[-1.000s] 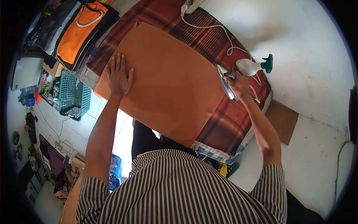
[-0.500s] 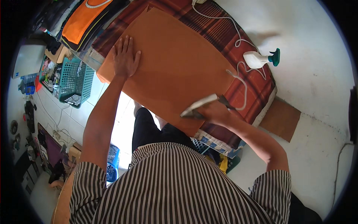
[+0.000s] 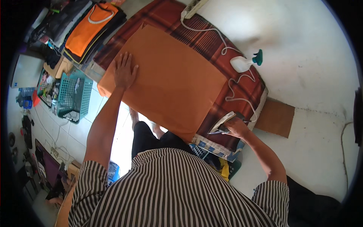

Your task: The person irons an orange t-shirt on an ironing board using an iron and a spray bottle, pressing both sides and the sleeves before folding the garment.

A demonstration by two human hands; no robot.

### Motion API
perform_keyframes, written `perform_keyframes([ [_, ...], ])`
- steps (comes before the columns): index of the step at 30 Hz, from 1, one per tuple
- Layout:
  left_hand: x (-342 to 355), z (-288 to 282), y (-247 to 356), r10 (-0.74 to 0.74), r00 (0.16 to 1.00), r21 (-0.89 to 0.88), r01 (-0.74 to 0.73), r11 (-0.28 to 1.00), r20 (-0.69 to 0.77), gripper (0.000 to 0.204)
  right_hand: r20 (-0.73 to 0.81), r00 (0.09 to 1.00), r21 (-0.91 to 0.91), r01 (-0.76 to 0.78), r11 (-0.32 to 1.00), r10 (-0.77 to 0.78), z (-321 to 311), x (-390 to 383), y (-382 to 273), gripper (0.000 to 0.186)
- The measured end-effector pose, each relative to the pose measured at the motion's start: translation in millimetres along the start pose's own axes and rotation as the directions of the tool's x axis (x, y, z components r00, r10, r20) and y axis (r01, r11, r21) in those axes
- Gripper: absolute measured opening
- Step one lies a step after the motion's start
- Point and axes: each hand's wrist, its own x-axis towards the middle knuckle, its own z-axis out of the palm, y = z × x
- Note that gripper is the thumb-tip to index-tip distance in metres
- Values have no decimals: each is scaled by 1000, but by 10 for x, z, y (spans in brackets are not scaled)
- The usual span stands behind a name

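Observation:
An orange-brown cloth (image 3: 170,79) lies spread over a red plaid padded surface (image 3: 215,113). My left hand (image 3: 124,71) rests flat near its left edge, fingers spread. In my right hand (image 3: 236,127) is a clothes iron (image 3: 222,123), my fingers wrapped round its handle. The iron is off the cloth, tilted over the plaid cover near the front right corner. Its pale cord (image 3: 242,99) loops up along the right side of the surface. A white spray bottle (image 3: 241,64) with a green head lies beside the cord.
Folded clothes (image 3: 90,28), an orange one on top, are stacked at the far left. Green plastic baskets (image 3: 77,98) stand on the left floor. A power strip (image 3: 193,9) lies at the back edge. To the right is a brown board (image 3: 275,118) against the pale wall.
My right hand has carried the iron off the cloth, rightward and nearer to me, onto the plaid cover. My left hand stays on the cloth. The whole view has shifted slightly.

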Motion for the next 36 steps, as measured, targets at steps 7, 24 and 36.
perform_keyframes([
  [7,-1338,-52,1749,183,960,-530,-271,804,-214,28,-197,857,136,-457,879,476,-40,-321,-206,42],
  [24,-1608,-432,305,-126,985,-436,62,898,-121,18,215,397,842,-539,37,892,977,1007,-2459,37],
  [36,-1771,-1501,1551,619,511,-783,199,590,596,62,-54,380,998,-10,63,923,-327,1932,-2721,25],
])
